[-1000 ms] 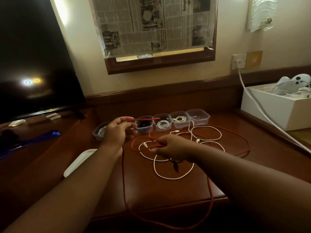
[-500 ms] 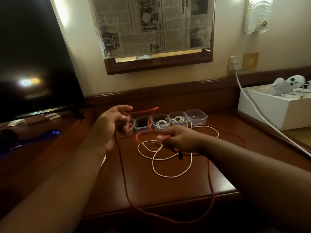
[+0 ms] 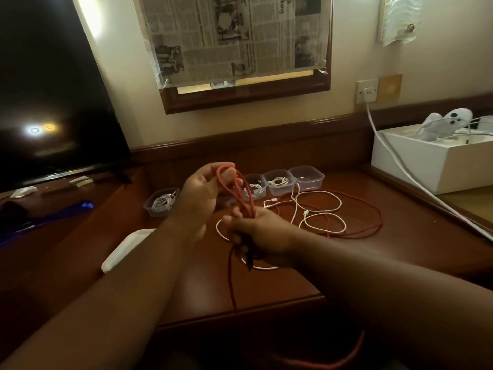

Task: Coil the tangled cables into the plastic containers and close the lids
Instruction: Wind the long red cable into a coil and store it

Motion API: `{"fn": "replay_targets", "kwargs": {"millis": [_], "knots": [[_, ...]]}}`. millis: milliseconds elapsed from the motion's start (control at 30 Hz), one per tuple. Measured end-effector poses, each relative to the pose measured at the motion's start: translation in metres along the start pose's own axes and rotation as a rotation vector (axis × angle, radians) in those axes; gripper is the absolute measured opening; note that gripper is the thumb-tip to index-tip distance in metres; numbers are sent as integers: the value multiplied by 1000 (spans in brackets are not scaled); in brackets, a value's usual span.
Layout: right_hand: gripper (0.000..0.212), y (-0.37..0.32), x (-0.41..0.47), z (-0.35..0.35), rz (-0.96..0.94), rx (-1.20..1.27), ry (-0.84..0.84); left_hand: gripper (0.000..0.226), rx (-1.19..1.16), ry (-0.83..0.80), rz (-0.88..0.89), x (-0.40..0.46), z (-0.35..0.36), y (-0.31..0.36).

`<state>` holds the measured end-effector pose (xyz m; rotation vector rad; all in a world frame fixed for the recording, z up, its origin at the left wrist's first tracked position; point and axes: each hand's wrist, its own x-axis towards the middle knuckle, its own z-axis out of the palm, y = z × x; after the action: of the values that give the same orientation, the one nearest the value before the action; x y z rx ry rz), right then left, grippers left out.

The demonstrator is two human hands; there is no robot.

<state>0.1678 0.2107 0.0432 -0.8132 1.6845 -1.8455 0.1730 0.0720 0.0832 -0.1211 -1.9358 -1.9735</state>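
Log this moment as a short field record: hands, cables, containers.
left hand: holds red cable loops, raised
right hand: grips the red cable lower down
red cable slack: trails on the desk and over its front edge
white cables: loose on the desk
containers: row, lids off, several holding coiled white cable
rightmost container: looks empty

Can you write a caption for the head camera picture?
Two hands loop a red cable above a wooden desk.
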Motion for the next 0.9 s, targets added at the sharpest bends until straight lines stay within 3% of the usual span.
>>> {"fn": "replay_targets", "kwargs": {"millis": [67, 100, 200, 300, 367, 433, 533, 667, 767, 800, 900], "knots": [[23, -12, -2, -4, -36, 209, 79, 19, -108, 111, -62, -7, 7, -18], [20, -20, -3, -8, -67, 313, 122, 29, -198, 66, -126, -14, 10, -27], [10, -45, -4, -33, -195, 452, 390, 57, -384, -320, -393, -38, 21, -47], [8, -59, -8, -70, -295, 300, 688, 35, -96, -493, -473, -47, 23, -61], [13, -63, -14, -96, -301, 268, 780, 31, 75, -445, -502, -41, 25, -68], [16, -60, -21, -114, -259, 182, 759, 33, -7, -238, -555, -29, 26, -66], [8, -44, -34, -110, -116, -272, 525, 34, -428, 55, -554, 1, 23, -48], [33, -14, -42, -78, 79, -589, 46, 31, -690, 108, -516, 33, 34, -20], [11, 4, -34, -61, 80, -982, 45, 25, -735, 103, -523, 40, 43, -7], [9, 5, -33, -59, 62, -921, 96, 25, -717, 117, -505, 41, 43, -5], [24, -7, -28, -64, -91, -375, 338, 29, -653, 187, -416, 37, 40, -11]]}}
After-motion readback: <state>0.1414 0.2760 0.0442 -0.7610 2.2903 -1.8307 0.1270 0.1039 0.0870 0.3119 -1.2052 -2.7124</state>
